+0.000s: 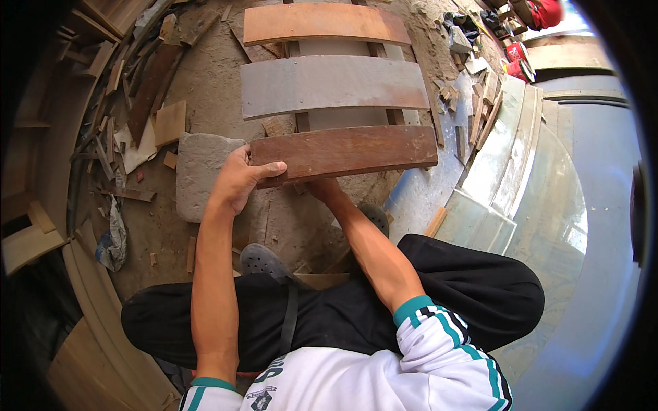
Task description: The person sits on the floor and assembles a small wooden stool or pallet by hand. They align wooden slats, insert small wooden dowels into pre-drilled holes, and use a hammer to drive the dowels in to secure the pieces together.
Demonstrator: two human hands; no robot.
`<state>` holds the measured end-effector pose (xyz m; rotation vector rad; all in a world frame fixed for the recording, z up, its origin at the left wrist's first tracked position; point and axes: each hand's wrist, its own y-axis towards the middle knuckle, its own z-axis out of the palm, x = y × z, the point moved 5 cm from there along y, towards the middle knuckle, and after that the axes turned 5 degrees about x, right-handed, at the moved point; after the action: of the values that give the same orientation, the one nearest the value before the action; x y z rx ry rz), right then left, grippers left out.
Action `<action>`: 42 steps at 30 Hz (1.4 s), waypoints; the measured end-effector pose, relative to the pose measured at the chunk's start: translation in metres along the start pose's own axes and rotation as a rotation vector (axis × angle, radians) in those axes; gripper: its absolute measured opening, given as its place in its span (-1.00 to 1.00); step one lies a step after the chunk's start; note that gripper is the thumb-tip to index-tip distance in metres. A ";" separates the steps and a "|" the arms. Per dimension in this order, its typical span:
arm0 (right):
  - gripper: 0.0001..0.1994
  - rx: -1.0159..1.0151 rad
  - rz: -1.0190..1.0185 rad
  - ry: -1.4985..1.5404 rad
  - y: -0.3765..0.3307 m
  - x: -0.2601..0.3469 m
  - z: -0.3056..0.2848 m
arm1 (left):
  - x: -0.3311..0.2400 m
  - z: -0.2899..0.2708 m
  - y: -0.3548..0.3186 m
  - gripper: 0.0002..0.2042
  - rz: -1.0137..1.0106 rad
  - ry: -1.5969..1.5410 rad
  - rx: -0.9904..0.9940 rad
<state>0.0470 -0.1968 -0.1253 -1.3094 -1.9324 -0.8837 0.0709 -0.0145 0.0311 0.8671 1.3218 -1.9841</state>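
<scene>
Three wooden boards (336,85) across crosspieces (302,122) at upper centre, left hand (236,177) gripping the left end of the nearest, dark brown board (346,151), right hand (322,188) under it, fingers hidden, grip unclear, pale block (202,175) left of centre.

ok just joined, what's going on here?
A person's left hand grips the left end of the dark brown slat, thumb on its face. Their right hand reaches beneath it, mostly hidden. Beyond it, a grey slat and an orange-brown slat span rails. A stone block sits to the left.
</scene>
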 end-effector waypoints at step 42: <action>-0.69 0.156 0.202 -0.001 0.008 0.025 -0.003 | 0.003 0.013 -0.001 -0.49 -0.068 -0.092 0.097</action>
<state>0.0476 -0.1845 -0.1021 -1.3828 -1.7928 -0.6203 0.0662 -0.0264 0.0329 0.7742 1.2267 -2.1297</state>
